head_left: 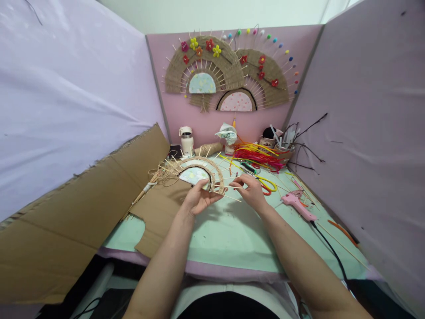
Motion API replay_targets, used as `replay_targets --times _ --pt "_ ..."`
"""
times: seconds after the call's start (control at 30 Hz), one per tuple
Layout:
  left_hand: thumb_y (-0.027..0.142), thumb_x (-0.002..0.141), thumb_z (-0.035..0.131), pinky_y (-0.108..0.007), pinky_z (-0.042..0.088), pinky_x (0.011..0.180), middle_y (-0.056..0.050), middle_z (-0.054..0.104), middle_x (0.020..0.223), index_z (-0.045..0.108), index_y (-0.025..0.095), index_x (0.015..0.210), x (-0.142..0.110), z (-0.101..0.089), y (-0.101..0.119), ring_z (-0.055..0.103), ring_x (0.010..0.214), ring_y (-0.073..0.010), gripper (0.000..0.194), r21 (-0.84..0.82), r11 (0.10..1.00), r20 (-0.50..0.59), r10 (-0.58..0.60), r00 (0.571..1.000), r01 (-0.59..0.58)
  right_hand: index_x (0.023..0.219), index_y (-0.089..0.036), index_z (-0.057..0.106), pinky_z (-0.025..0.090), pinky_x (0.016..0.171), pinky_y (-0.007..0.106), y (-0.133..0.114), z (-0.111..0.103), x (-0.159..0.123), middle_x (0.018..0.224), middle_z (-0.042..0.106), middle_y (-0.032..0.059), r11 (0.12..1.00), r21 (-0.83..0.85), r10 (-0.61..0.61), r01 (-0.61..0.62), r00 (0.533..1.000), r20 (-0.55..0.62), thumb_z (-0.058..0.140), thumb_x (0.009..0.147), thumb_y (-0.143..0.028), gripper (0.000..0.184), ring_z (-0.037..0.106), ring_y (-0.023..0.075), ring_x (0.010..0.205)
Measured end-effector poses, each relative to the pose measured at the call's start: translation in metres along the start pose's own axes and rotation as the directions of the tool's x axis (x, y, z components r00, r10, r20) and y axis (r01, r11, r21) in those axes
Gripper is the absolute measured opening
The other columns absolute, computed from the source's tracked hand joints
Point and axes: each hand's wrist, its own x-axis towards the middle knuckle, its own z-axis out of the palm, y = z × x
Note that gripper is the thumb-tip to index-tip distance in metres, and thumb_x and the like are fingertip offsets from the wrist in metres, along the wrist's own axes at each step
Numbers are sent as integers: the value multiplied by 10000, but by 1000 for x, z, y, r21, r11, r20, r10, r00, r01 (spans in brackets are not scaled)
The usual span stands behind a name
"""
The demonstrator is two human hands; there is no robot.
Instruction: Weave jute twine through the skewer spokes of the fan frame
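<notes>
My left hand point(199, 197) grips the lower right edge of a half-made fan point(195, 170), a half circle of wooden sticks with jute twine woven round a pale floral paper centre. It is held up just above the mint-green table mat point(232, 235). My right hand point(250, 190) is close beside it, fingers pinched on a thin strand of twine at the tips of the sticks that poke out to the right. Loose twine trails from the fan's left side.
Cardboard sheets point(99, 195) lean along the left. A pink glue gun point(297, 206) and its black cable lie at right, with scissors point(264, 181), coloured strips point(259, 155), a twine roll point(209, 149) and a small bottle point(186, 141) behind. Two finished fans point(229, 71) hang on the pink back wall.
</notes>
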Motion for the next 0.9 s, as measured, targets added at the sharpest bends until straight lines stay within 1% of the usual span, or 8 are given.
replay_targets --times 0.07,0.2,0.37,0.43,0.53,0.67,0.8,0.9 --pt "263 856 414 -355 508 815 -184 687 937 604 43 1044 -1 1 0 662 899 -252 346 15 1000 1 -1 1000 1 651 -199 613 366 675 310 1 0 0 619 587 21 998 -68 -16 13 999 -36 602 798 -407 255 514 163 642" --pt "247 846 427 -351 521 770 -161 695 921 620 63 993 0 0 0 678 836 -249 305 55 998 -56 36 998 -33 648 -197 588 356 698 319 5 -3 0 631 592 22 989 -144 -52 39 995 -90 627 775 -432 270 515 167 651" --pt "240 840 430 -359 527 747 -168 699 872 621 50 982 1 0 -1 684 790 -250 304 103 992 -96 82 992 -72 708 -204 602 352 724 335 8 -7 1 672 611 33 985 -158 -81 66 993 -89 592 815 -379 206 520 182 693" --pt "239 836 436 -364 525 749 -173 699 860 624 44 978 0 0 -1 684 791 -254 306 114 992 -100 67 993 -56 735 -206 616 356 736 340 9 -8 2 705 626 38 988 -138 -78 65 993 -87 583 824 -365 185 534 190 727" --pt "260 835 440 -353 519 761 -191 694 883 632 30 973 -1 -2 1 678 829 -265 329 109 994 -51 2 999 4 748 -207 626 369 738 339 9 -9 4 731 635 37 996 -85 -50 41 993 -106 567 835 -351 178 545 184 727" --pt "284 834 432 -342 506 785 -207 680 965 634 32 994 -3 -4 2 662 895 -270 360 82 995 41 -56 998 52 696 -203 619 387 714 328 5 -9 4 698 628 29 999 -30 7 -11 992 -124 570 830 -359 211 548 172 683" --pt "255 820 417 -406 484 842 -179 688 951 633 61 976 -2 -4 -2 649 935 -280 330 28 997 91 -77 993 75 661 -199 620 395 694 324 1 -4 1 659 615 29 999 3 35 -35 996 -85 562 832 -367 247 551 173 672" --pt "224 807 403 -426 462 884 -184 687 944 622 38 1006 -1 -3 -6 626 990 -290 350 -5 996 155 -90 984 92 661 -201 632 398 692 325 -2 1 -1 645 609 29 999 24 29 -28 999 -45 556 835 -374 256 551 171 658"
